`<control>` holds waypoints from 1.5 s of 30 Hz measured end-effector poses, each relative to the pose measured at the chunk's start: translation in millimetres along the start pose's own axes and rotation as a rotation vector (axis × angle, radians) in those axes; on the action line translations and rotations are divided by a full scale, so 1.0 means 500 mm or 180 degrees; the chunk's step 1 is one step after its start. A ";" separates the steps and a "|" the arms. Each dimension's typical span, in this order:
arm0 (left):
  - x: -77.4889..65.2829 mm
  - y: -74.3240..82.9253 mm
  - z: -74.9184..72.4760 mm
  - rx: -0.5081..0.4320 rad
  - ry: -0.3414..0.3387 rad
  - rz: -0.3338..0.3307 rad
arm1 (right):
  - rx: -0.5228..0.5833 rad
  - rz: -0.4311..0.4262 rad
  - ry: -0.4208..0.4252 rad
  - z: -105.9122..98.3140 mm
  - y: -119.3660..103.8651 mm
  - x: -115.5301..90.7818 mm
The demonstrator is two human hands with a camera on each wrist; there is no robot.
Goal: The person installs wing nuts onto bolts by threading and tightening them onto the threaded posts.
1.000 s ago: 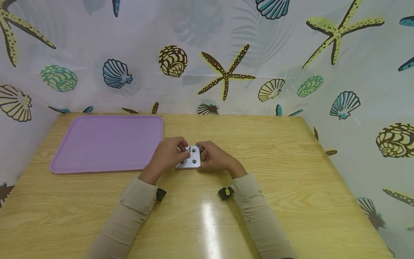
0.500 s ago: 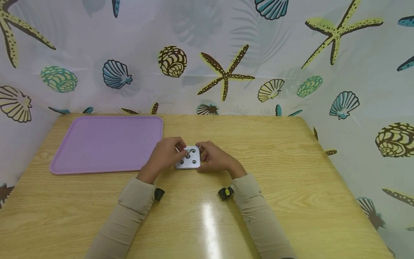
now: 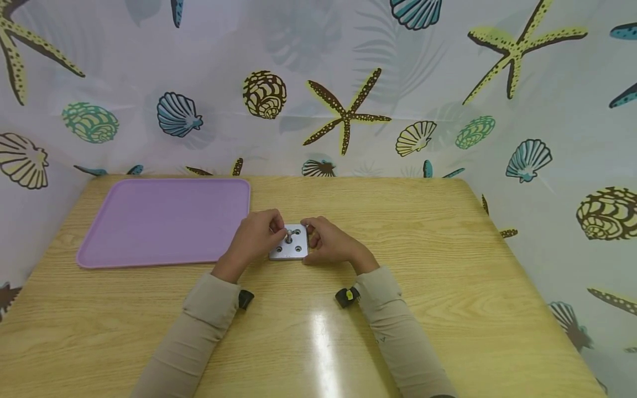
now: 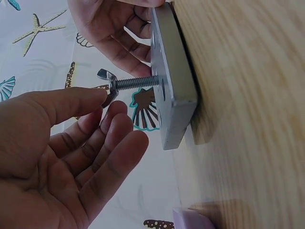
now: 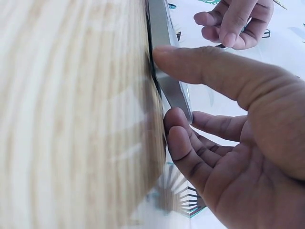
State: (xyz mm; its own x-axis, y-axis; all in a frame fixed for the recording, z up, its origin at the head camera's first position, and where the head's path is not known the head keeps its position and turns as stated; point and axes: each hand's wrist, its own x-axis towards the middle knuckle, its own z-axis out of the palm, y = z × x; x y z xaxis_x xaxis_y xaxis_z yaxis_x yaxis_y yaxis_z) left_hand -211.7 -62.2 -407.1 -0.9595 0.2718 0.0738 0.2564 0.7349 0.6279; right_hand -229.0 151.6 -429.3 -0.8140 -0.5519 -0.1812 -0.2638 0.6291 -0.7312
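A square metal plate (image 3: 287, 255) with several countersunk holes lies flat on the table. From its middle a threaded bolt (image 4: 137, 83) stands upright, with a wing nut (image 4: 113, 85) at its outer end. My left hand (image 3: 256, 236) pinches the wing nut between thumb and forefinger, well above the plate; its other fingers are loosely bent below. My right hand (image 3: 332, 243) grips the plate's right edge, thumb on the near side and fingers at the far corner. In the right wrist view the thumb (image 5: 209, 64) presses on the plate's side; the bolt is hidden there.
A purple tray (image 3: 169, 218) lies on the wooden table (image 3: 408, 237), left of the plate and close to my left hand. White cloth (image 3: 298, 50) printed with shells and starfish hangs behind the table and along its sides.
The left thumb and fingertips have shifted slightly left, so more of the bolt and wing nut shows. My right hand and the plate have stayed in place.
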 end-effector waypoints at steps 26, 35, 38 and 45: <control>-0.003 0.003 0.006 -0.0076 -0.0135 0.0030 | -0.0027 -0.0028 -0.0023 0.001 0.005 0.004; -0.002 0.005 0.001 -0.0037 -0.0205 -0.0025 | 0.0006 -0.0015 -0.0015 0.001 0.008 0.005; -0.001 0.005 -0.001 -0.0022 -0.0228 -0.0034 | 0.0009 -0.0006 -0.0025 0.002 0.007 0.004; 0.000 0.004 -0.003 0.0005 -0.0210 0.0010 | 0.0001 -0.0023 -0.0016 0.001 0.004 0.003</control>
State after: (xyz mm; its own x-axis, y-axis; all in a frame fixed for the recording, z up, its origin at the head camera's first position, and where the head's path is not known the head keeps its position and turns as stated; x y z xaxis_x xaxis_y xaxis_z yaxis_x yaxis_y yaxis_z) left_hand -211.4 -61.7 -404.9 -0.9489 0.3145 0.0243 0.2596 0.7348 0.6266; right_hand -230.2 151.8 -431.5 -0.8095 -0.5592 -0.1791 -0.2695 0.6249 -0.7327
